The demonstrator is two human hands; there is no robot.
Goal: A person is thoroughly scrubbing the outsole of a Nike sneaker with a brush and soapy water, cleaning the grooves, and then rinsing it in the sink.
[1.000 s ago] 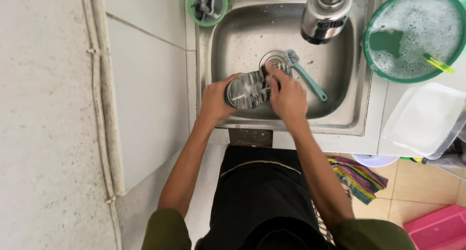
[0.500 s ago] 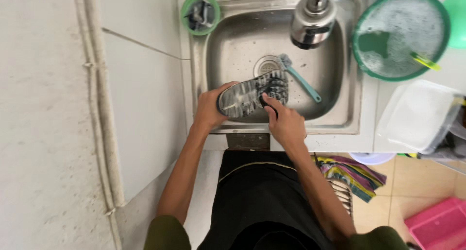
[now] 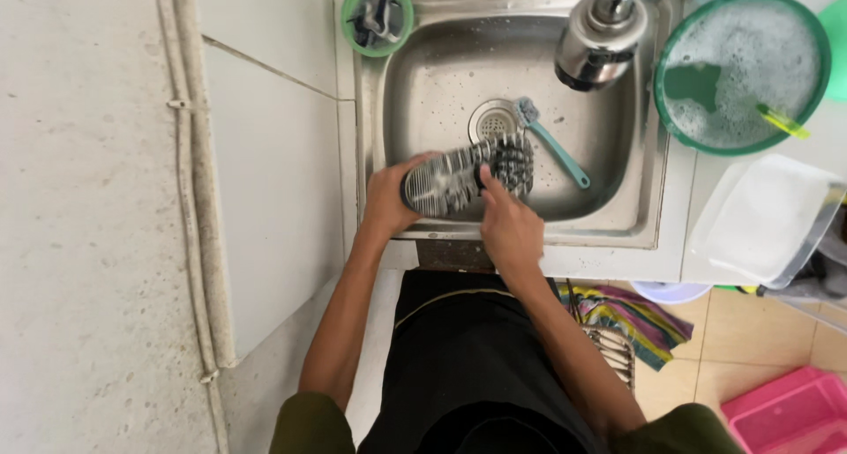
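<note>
shoe [image 3: 468,176] sole-up | left hand [image 3: 388,196] grips heel | right hand [image 3: 509,229] apparently fingering sole

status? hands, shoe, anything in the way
Left hand grips shoe at one end, sole up, over sink. Right hand fingers on the sole. Brush lies in the sink beside the shoe, by the drain; nothing blocking.

Sink basin [image 3: 423,92]: bare steel at the back left, open from above.
Front of the basin: filled by the shoe [image 3: 468,179], sole up, held by the left hand [image 3: 393,194] and right hand [image 3: 507,229].
Middle: teal brush [image 3: 551,141] lies beside the drain [image 3: 492,119].
Back right: steel kettle [image 3: 600,35] hangs over the basin.
Right rim: green basin of suds [image 3: 745,70] and white tub [image 3: 763,220] crowd it.
Back left corner: small green cup [image 3: 378,15].
</note>
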